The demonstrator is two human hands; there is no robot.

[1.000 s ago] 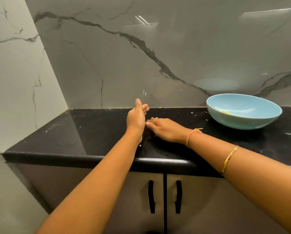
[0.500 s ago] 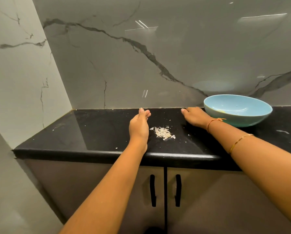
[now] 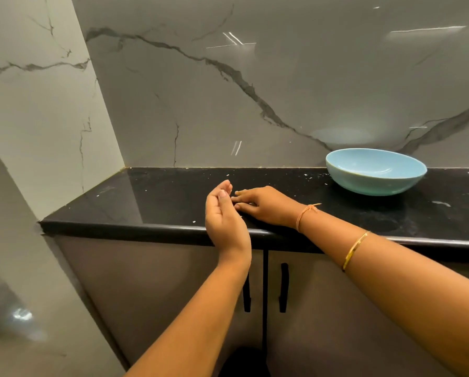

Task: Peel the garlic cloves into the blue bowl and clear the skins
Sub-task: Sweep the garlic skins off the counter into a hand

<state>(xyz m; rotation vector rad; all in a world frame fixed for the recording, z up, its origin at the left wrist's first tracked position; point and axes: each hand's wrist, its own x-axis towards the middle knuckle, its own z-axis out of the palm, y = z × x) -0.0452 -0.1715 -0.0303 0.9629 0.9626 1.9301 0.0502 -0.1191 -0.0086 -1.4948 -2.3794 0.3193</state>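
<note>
Right hand (image 3: pixel 266 206) swept back to left hand (image 3: pixel 223 216), hiding skins.

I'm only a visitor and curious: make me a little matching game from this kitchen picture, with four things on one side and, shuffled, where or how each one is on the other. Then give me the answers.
Things:
1. blue bowl
2. left hand
3. right hand
4. gold bangle

Places or states:
A. lies flat, palm down, on the black countertop
B. sits round the right forearm
C. cupped, standing on edge at the countertop's front edge
D. stands toward the right of the countertop

Pairs: 1-D, 2-C, 3-A, 4-B.
</note>
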